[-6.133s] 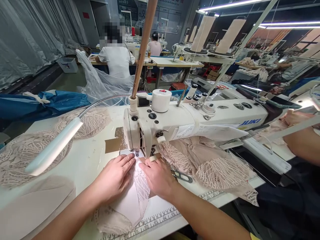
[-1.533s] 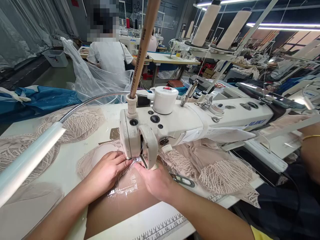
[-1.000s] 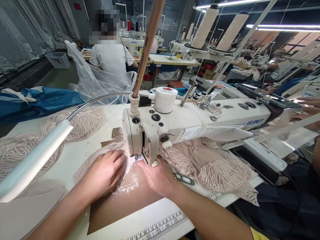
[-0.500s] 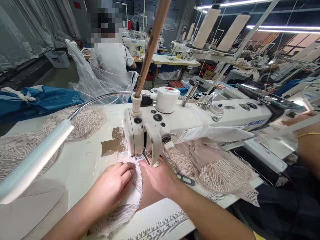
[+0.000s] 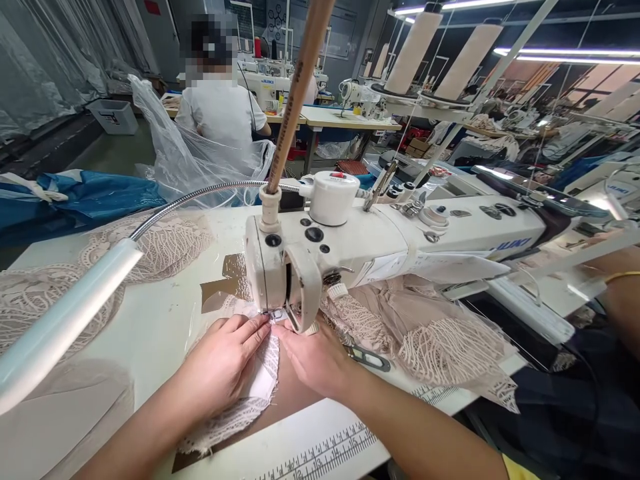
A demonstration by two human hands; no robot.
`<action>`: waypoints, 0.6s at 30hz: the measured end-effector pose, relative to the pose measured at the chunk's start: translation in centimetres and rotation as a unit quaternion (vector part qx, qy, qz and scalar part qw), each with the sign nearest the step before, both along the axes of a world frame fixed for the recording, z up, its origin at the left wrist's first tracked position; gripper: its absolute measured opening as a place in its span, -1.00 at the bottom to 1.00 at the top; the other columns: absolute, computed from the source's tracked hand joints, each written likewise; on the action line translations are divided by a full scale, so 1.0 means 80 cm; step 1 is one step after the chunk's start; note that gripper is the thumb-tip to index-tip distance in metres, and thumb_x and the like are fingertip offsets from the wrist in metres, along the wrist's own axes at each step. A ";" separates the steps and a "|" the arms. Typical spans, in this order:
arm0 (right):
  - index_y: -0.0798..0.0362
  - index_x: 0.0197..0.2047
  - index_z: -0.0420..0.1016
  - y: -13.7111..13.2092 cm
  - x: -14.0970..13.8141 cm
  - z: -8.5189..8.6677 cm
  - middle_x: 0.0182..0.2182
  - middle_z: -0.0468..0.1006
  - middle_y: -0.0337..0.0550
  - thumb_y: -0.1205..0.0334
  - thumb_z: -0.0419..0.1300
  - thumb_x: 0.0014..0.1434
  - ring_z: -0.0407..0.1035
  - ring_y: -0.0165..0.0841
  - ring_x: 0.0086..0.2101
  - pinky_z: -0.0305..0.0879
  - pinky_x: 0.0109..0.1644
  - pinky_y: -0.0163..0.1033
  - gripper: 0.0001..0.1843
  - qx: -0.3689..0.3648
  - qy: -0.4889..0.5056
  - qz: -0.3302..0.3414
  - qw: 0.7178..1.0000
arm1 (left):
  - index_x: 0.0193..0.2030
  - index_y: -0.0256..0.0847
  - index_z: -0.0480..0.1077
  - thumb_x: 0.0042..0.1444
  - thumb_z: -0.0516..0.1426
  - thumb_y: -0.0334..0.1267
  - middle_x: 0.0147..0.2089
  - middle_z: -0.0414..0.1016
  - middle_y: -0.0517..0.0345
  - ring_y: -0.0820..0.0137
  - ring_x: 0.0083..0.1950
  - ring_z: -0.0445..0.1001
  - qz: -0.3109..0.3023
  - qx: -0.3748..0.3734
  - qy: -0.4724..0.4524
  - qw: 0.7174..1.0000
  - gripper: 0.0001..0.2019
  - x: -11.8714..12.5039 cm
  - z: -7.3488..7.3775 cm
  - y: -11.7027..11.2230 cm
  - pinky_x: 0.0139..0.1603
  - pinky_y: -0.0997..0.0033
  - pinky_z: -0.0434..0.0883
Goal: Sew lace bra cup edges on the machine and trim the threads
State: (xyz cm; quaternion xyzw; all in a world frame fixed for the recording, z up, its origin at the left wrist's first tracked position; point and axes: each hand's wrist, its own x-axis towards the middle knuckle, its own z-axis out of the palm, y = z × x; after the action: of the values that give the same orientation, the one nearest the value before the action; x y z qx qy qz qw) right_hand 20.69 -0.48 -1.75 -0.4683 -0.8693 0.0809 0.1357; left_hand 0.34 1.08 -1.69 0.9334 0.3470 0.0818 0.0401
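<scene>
My left hand [image 5: 231, 353] rests on a pale lace fabric [image 5: 235, 421], its fingers pressed together at the edge just in front of the presser foot [image 5: 275, 314]. A white backing piece [image 5: 263, 377] shows on the lace below the fingers. From the other side, my right hand [image 5: 320, 357] pinches the same edge, thumb and forefinger close to the left fingertips. Its other fingers are partly hidden behind the head of the white sewing machine [image 5: 265, 273]. A smooth brown sheet [image 5: 295, 385] lies beneath both hands.
Lace pieces [image 5: 165, 250] lie at the left on the table, under a lamp tube [image 5: 70, 327] on a bendy arm. More lace [image 5: 445, 350] is heaped right of the machine. A ruler strip [image 5: 320, 460] runs along the front edge. A person in white [image 5: 217, 120] sits ahead.
My left hand has moved slightly up toward the presser foot, its fingers now meeting my right thumb. The lace has shifted a little forward and left under them.
</scene>
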 end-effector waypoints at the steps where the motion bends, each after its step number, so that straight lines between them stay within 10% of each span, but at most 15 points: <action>1: 0.07 -0.01 0.41 0.000 0.000 0.001 -0.19 0.42 -0.05 0.43 0.01 0.20 0.24 -0.27 -0.20 0.14 -0.15 -0.22 -0.68 0.003 -0.006 -0.001 1.000 | -0.01 -0.28 0.44 0.09 0.02 -0.48 0.04 0.48 -0.12 0.14 -0.13 0.37 0.002 0.004 -0.001 1.000 -0.66 0.000 0.000 0.001 -0.21 0.15 0.35; 10: 0.06 -0.28 0.41 -0.014 0.012 -0.006 -0.41 0.37 -0.22 0.33 0.09 0.19 0.14 -0.37 -0.40 0.01 -0.32 -0.24 -0.92 0.015 0.027 0.119 0.992 | -0.04 -0.29 0.42 0.10 0.01 -0.51 0.04 0.43 -0.16 0.12 -0.10 0.37 0.012 0.028 -0.021 0.999 -0.69 -0.011 0.002 -0.001 -0.21 0.17 0.34; 18: 0.08 -0.12 0.40 -0.007 0.005 -0.001 -0.32 0.44 -0.11 0.34 0.01 0.25 0.22 -0.28 -0.29 0.11 -0.20 -0.19 -0.81 0.009 -0.004 0.038 0.999 | 0.13 -0.28 0.33 0.10 0.03 -0.49 0.10 0.44 -0.09 0.14 -0.07 0.35 -0.022 0.000 -0.031 0.999 -0.58 -0.004 -0.006 -0.007 -0.10 0.11 0.34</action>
State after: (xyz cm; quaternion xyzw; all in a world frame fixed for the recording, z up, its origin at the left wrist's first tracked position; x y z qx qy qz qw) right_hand 21.08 -1.07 -1.83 -0.4338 -0.8878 0.0761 0.1333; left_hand 0.04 0.49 -2.14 0.9378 0.3253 0.1097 0.0526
